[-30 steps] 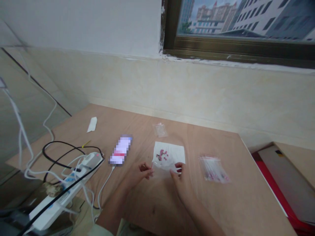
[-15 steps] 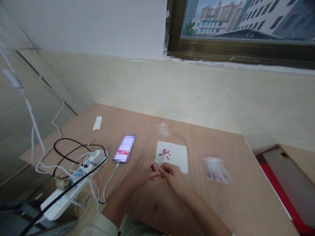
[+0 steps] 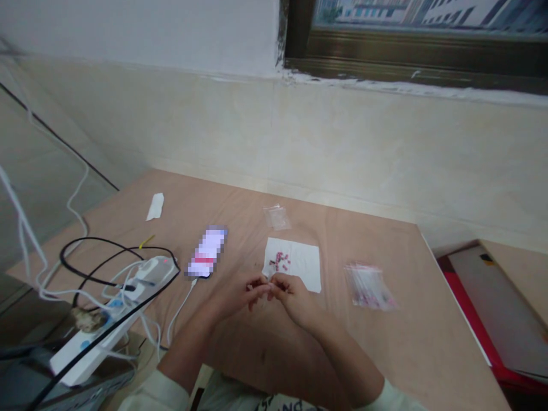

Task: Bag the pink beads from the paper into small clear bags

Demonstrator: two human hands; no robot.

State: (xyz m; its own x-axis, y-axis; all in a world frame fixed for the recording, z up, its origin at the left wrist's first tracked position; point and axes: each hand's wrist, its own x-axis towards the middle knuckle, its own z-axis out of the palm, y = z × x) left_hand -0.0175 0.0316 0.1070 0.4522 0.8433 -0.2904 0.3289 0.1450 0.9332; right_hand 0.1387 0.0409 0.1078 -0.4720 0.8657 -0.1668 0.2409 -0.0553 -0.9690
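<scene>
My left hand (image 3: 250,294) and my right hand (image 3: 291,294) meet at the fingertips just in front of a white sheet of paper (image 3: 306,262). Both are closed in a pinch. Whatever sits between the fingers is pale and too small to make out. Several small pink-red pieces (image 3: 280,261) lie on the left part of the paper, just beyond the fingertips. Behind the paper is a small clear zip bag (image 3: 277,217). To the right of my right hand lies a stack of clear bags (image 3: 370,285) with pink-red bits inside.
A phone (image 3: 208,251) with a lit, blurred screen lies left of my hands, plugged into a white cable. Further left are a power strip (image 3: 71,362) with tangled cords and a white scrap (image 3: 155,206). The wooden table (image 3: 428,331) meets a tiled wall under a window.
The view has tipped down slightly, so everything on the table sits a little higher and further left. My hands stay together at the fingertips, now slightly lower against the paper.
</scene>
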